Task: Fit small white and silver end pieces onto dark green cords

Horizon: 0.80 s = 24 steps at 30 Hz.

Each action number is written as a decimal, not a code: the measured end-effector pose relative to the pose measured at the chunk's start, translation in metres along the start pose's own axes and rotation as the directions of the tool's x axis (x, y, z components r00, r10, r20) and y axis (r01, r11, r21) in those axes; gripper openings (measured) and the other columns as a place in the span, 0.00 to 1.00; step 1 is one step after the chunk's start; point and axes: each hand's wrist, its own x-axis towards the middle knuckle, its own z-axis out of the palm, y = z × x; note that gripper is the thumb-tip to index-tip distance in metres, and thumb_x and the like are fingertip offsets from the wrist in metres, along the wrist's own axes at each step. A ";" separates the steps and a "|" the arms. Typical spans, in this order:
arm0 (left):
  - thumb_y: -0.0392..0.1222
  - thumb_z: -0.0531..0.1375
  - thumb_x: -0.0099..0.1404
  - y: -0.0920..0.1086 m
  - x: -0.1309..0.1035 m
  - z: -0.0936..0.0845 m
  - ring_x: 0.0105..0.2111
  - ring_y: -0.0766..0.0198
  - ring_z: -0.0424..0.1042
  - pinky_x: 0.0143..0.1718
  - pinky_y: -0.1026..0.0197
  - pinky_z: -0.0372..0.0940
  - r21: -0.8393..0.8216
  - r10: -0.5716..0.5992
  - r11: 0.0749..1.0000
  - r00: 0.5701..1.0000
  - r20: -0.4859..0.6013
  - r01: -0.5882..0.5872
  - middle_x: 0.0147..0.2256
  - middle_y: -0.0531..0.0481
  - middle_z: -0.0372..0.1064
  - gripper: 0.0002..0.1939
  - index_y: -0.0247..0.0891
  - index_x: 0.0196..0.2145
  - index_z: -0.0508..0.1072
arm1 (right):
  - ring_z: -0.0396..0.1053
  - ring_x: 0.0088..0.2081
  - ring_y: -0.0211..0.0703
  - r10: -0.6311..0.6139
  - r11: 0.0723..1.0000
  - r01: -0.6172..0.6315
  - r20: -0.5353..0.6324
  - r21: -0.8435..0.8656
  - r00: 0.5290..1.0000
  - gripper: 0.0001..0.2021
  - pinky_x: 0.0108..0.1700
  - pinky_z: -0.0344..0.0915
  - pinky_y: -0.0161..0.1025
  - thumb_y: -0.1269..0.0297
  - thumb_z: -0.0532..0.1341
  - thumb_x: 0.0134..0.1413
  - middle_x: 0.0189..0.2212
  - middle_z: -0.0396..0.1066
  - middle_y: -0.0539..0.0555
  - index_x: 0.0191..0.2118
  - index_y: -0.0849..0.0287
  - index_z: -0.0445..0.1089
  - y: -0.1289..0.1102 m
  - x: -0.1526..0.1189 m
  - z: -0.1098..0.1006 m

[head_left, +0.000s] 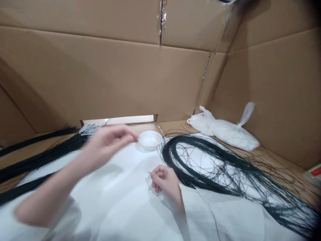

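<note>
My left hand is blurred and stretches out to the left rim of a small white bowl. Its thumb and forefinger come together at the tips; anything between them is too small or smeared to make out. Lower down, over the white cloth, my right hand is closed in a pinch on a thin dark cord, whose short end sticks out to the left of the fingertips. A thin line of cord trails over the cloth below and right of that wrist. The bowl's inside looks plain white.
A large looped bundle of dark green cords spreads along the right, with loose tangled strands. More dark cord bundles lie at left, with silvery pieces at one end. White plastic bags sit back right. Cardboard walls surround everything.
</note>
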 end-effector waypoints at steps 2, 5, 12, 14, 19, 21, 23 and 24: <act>0.42 0.52 0.63 -0.025 -0.003 0.028 0.30 0.67 0.68 0.33 0.64 0.64 0.072 0.048 0.995 0.965 0.258 -0.069 0.30 0.55 0.70 0.11 0.36 0.32 0.72 | 0.58 0.13 0.28 -0.012 0.999 0.012 0.000 0.035 1.000 0.09 0.16 0.53 0.26 0.62 0.58 0.46 0.14 0.65 0.48 0.25 0.63 0.61 0.001 0.001 -0.001; 0.39 0.51 0.62 -0.065 -0.010 0.071 0.28 0.65 0.68 0.31 0.64 0.63 0.135 0.060 0.985 0.937 0.345 -0.112 0.33 0.49 0.71 0.10 0.36 0.36 0.71 | 0.59 0.12 0.28 -0.023 0.996 0.023 -0.007 0.081 1.000 0.10 0.15 0.52 0.26 0.61 0.57 0.48 0.15 0.66 0.48 0.25 0.63 0.60 0.003 0.002 -0.001; 0.36 0.49 0.63 -0.097 -0.013 0.098 0.39 0.60 0.67 0.41 0.59 0.62 0.123 0.098 0.980 0.915 0.392 -0.158 0.39 0.45 0.68 0.12 0.37 0.39 0.70 | 0.60 0.12 0.30 0.018 0.995 -0.021 0.021 0.102 1.000 0.06 0.15 0.53 0.25 0.64 0.56 0.47 0.14 0.66 0.48 0.27 0.63 0.62 0.009 0.005 -0.001; 0.37 0.48 0.64 -0.097 -0.012 0.098 0.39 0.61 0.67 0.42 0.60 0.61 0.110 0.108 0.980 0.912 0.397 -0.164 0.38 0.46 0.68 0.12 0.37 0.39 0.70 | 0.60 0.12 0.29 0.025 0.995 -0.027 0.023 0.096 0.999 0.06 0.14 0.53 0.25 0.65 0.56 0.47 0.14 0.66 0.48 0.27 0.63 0.63 0.009 0.005 0.000; 0.37 0.49 0.63 -0.098 -0.009 0.103 0.38 0.62 0.67 0.42 0.61 0.60 0.071 0.132 0.982 0.906 0.402 -0.175 0.37 0.47 0.68 0.12 0.38 0.37 0.71 | 0.59 0.11 0.29 0.018 0.997 -0.020 0.028 0.079 0.999 0.05 0.14 0.53 0.25 0.66 0.56 0.47 0.14 0.66 0.48 0.26 0.63 0.62 0.008 0.005 0.001; 0.37 0.50 0.63 -0.098 -0.007 0.105 0.37 0.62 0.67 0.41 0.62 0.60 0.049 0.135 0.985 0.906 0.401 -0.168 0.35 0.48 0.69 0.11 0.38 0.35 0.72 | 0.59 0.11 0.29 0.010 0.997 -0.012 0.027 0.073 1.000 0.05 0.14 0.53 0.25 0.66 0.56 0.47 0.14 0.66 0.48 0.26 0.63 0.62 0.008 0.006 0.000; 0.37 0.50 0.62 -0.097 -0.006 0.105 0.36 0.62 0.67 0.40 0.62 0.60 0.023 0.125 0.989 0.912 0.390 -0.145 0.34 0.48 0.69 0.11 0.38 0.32 0.72 | 0.59 0.12 0.29 0.006 0.998 -0.008 0.026 0.066 1.000 0.06 0.14 0.53 0.25 0.66 0.56 0.47 0.13 0.65 0.48 0.26 0.63 0.62 0.008 0.006 0.000; 0.38 0.51 0.62 -0.096 -0.006 0.105 0.36 0.62 0.67 0.40 0.62 0.59 0.011 0.112 0.992 0.919 0.377 -0.125 0.33 0.49 0.69 0.10 0.38 0.31 0.72 | 0.59 0.12 0.29 0.004 0.998 -0.005 0.026 0.063 1.000 0.06 0.14 0.54 0.26 0.66 0.56 0.47 0.14 0.65 0.48 0.25 0.63 0.62 0.008 0.006 0.000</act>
